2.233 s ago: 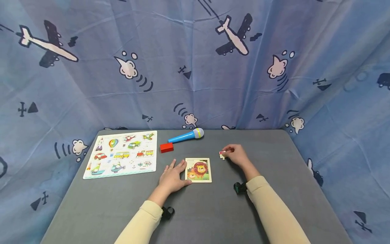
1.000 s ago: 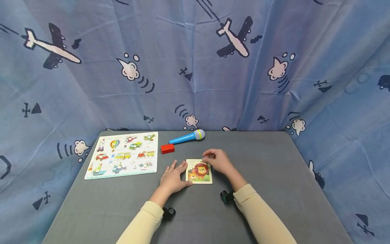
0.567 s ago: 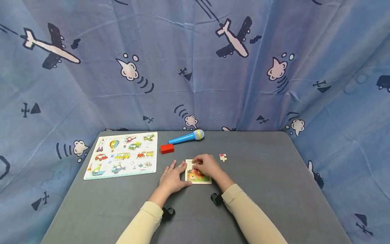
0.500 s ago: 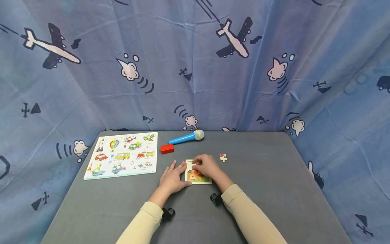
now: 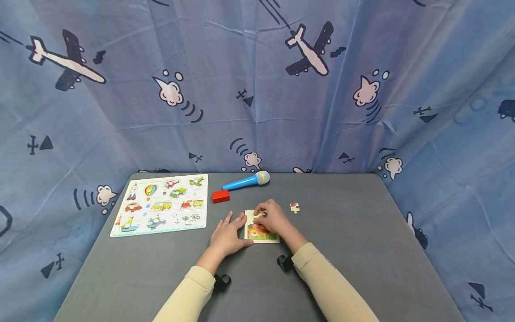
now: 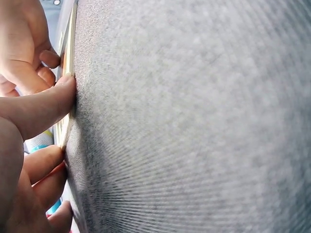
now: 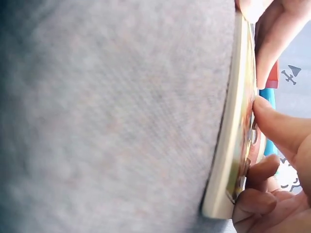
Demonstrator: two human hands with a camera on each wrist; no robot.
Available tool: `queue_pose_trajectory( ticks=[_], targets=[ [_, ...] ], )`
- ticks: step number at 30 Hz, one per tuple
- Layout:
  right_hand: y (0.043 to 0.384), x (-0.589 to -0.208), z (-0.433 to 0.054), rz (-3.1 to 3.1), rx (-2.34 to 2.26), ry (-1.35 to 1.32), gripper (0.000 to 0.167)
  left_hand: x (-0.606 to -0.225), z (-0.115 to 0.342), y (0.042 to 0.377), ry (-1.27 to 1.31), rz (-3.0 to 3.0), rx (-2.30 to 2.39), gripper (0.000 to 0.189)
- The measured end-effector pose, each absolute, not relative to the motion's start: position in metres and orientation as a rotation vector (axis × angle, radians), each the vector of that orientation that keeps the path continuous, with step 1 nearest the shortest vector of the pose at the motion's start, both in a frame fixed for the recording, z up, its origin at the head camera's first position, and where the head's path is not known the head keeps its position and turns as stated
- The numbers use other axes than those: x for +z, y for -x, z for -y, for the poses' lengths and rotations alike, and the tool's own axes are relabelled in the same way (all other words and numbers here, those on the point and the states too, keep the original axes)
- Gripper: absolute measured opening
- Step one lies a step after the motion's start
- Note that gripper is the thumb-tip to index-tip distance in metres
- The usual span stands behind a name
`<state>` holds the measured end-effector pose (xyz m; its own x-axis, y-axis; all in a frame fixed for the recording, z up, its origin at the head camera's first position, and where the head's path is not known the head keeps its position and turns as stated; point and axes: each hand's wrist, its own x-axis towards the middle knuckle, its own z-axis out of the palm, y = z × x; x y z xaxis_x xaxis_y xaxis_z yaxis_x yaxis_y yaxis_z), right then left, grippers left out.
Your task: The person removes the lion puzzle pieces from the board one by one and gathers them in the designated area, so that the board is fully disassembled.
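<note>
Left hand (image 5: 226, 236), fingers spread, touches the puzzle (image 5: 265, 238) on the table (image 5: 257, 286); right hand (image 5: 274, 218), fingers bent, partly hides it, grip unclear. A loose piece (image 5: 295, 207), red block (image 5: 220, 196), microphone (image 5: 244, 181) and picture board (image 5: 173, 218) lie around.

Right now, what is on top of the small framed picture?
The right hand is over the upper right of the small framed picture; the left hand touches its left edge. Its lower part shows orange and green; anything directly beneath the right hand is covered.
</note>
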<state>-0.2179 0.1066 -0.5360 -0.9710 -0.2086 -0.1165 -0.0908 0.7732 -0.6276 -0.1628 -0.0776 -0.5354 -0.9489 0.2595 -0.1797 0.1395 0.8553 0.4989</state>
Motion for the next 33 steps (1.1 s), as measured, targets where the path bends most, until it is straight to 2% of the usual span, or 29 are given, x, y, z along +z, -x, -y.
queue_pose_trajectory(
  ticks=[7,14,25,33],
  targets=[
    [0.219,-0.53,-0.111,-2.745,-1.155,0.142,0.02,-0.535,0.077,0.163,-0.316,-2.802,0.718,0.084],
    [0.222,-0.512,-0.125,-2.735,-1.379,0.012,0.021,-0.535,0.076,0.164,-0.319,-2.81,0.709,0.085],
    [0.227,-0.498,-0.173,-2.727,-1.351,0.237,0.023,-0.536,0.076,0.163,-0.299,-2.785,0.717,0.086],
    [0.235,-0.501,-0.216,-2.776,-1.273,0.154,0.028,-0.535,0.078,0.161,-0.307,-2.783,0.734,0.086]
  ],
)
